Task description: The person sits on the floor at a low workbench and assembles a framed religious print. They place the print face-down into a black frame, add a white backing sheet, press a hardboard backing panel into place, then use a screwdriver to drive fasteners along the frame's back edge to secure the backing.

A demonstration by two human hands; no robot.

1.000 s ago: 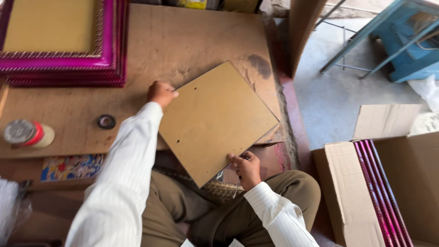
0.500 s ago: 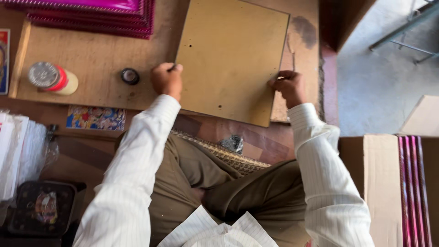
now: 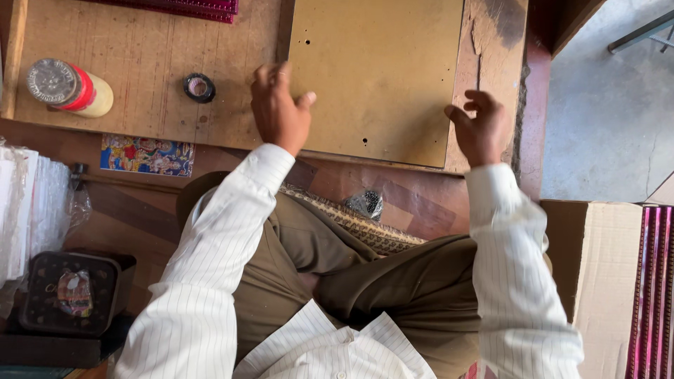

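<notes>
Sitting cross-legged at a low wooden worktable [image 3: 140,112], a person in a white pinstriped shirt reaches both hands forward to a flat tan backing board [image 3: 379,70]. That board lies flat on the tabletop toward twelve o'clock, square to the table edge, with a few small holes visible near its left and lower margins. At its lower-left corner rests the left hand [image 3: 279,109], palm down, its fingers [image 3: 270,76] held close together and lying across the board's left edge, thumb angled out onto the board face. At about two o'clock, the right hand [image 3: 483,126] sits at the board's lower-right corner, fingers loosely curled and slightly parted, gripping nothing; whether it touches the board cannot be told. Left of the hands, at ten o'clock, lie a small black tape roll [image 3: 199,88] and, farther out, a bottle [image 3: 70,88] with red band and silver cap on its side. Magenta frames [image 3: 189,7] edge the top; a cardboard box [image 3: 597,267] stands at four o'clock.
</notes>
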